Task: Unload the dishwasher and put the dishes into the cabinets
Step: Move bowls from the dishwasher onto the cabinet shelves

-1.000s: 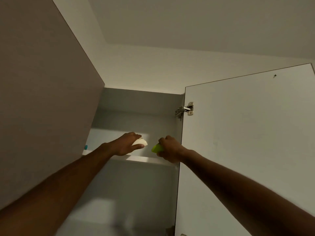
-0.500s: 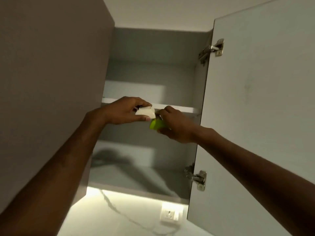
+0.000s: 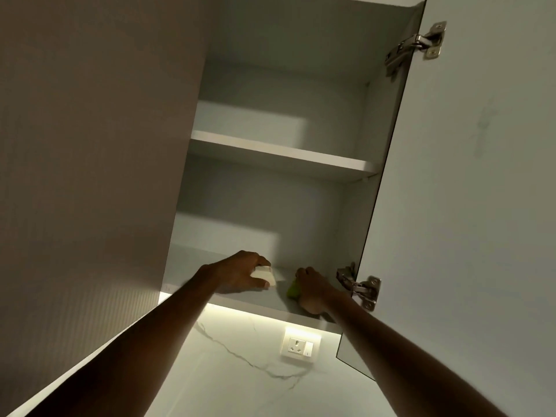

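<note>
Both my arms reach up into an open wall cabinet. My left hand (image 3: 237, 273) grips a small white dish (image 3: 264, 276) just above the cabinet's bottom shelf (image 3: 261, 302). My right hand (image 3: 313, 288) holds a small green dish (image 3: 293, 288) low over the same shelf, close to the lower door hinge. Most of the green dish is hidden by my fingers. Whether either dish touches the shelf I cannot tell.
The cabinet door (image 3: 469, 191) stands open on the right with an upper hinge (image 3: 416, 43) and a lower hinge (image 3: 359, 287). A bare middle shelf (image 3: 279, 153) sits above. Another cabinet side (image 3: 90, 145) is at left. A wall socket (image 3: 301, 346) sits on the lit marble backsplash below.
Both hands came down with their dishes from the middle shelf's edge to the bottom shelf. The view tilted down, showing more of the backsplash.
</note>
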The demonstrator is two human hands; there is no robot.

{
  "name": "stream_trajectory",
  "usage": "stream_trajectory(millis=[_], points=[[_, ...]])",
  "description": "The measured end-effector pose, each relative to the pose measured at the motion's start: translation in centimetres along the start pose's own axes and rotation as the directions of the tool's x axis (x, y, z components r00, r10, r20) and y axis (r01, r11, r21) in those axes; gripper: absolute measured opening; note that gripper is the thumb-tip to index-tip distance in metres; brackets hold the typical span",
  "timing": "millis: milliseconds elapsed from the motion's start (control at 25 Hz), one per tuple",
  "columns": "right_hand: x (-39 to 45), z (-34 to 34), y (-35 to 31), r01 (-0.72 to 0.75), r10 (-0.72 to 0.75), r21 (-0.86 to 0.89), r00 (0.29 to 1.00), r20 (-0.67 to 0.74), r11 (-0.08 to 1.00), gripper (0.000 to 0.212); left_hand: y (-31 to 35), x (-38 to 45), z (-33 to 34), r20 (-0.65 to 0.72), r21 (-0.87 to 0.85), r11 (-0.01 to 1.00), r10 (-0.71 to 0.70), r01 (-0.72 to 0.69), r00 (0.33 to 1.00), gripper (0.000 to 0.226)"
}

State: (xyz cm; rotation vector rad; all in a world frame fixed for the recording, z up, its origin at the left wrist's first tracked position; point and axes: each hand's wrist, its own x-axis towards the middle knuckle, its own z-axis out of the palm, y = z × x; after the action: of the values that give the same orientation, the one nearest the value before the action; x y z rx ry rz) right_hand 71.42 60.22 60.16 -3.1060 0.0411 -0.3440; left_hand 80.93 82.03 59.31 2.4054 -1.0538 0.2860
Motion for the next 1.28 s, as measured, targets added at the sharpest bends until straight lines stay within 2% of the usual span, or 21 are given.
stream_trajectory(millis=[160,320,400,520,680,800,920,1000,1080,1160,1280], points=[[0.9,1.6,0.3,-0.086,0.093,0.193,0.995,-0.031,0.977,0.047,-1.9,0.8,1.0,0.094,-0.028,0.999,-0.036,0.039,0.995,0.067],[0.8,3.8,-0.2,-0.083,0.126,0.348,0.987,-0.103,0.934,0.041,-2.7,0.7,3.1,0.043,-0.194,0.978,-0.064,0.071,0.997,0.061],[0.7,4.8,-0.2,-0.036,0.1,0.375,0.983,-0.155,0.926,0.052,-2.8,0.9,3.4,0.052,-0.225,0.972,-0.051,0.062,0.997,0.064],[0.5,5.3,0.2,0.017,0.085,0.346,0.957,-0.277,0.938,0.083,-2.9,1.0,3.4,0.042,-0.277,0.959,-0.044,0.054,0.998,0.078],[0.7,6.3,-0.1,0.046,0.043,0.195,0.903,-0.428,0.98,0.089,-2.7,0.8,3.7,-0.111,-0.089,0.99,-0.114,0.105,0.987,0.078],[-0.1,5.9,-0.6,0.058,0.038,0.199,0.893,-0.448,0.978,0.087,-2.1,0.4,4.0,-0.205,0.161,0.979,-0.089,0.124,0.975,0.085],[-3.6,6.4,-2.1,0.019,0.029,0.106,0.902,-0.43,0.994,0.074,-0.5,-2.5,5.2,-0.334,0.201,0.961,-0.115,0.19,0.936,0.087],[-6.7,7.7,-3.0,0.024,0.057,0.163,0.877,-0.477,0.986,0.075,1.0,-5.6,7.5,-0.366,0.267,0.946,-0.077,0.183,0.928,0.081],[-10.2,9.1,-3.3,0.091,-0.004,0.135,0.84,-0.543,0.987,0.088,2.6,-9.6,10.8,-0.37,0.373,0.92,0.03,0.119,0.929,0.081],[-14.6,9.7,-2.4,0.153,-0.069,0.104,0.825,-0.561,0.983,0.092,5.8,-14.0,13.5,-0.36,0.362,0.93,0.075,0.066,0.93,0.083],[-23.9,10.7,0.1,0.156,-0.061,0.128,0.834,-0.548,0.979,0.093,12.5,-19.8,16.9,-0.369,0.243,0.97,0.064,0.029,0.927,0.085]])
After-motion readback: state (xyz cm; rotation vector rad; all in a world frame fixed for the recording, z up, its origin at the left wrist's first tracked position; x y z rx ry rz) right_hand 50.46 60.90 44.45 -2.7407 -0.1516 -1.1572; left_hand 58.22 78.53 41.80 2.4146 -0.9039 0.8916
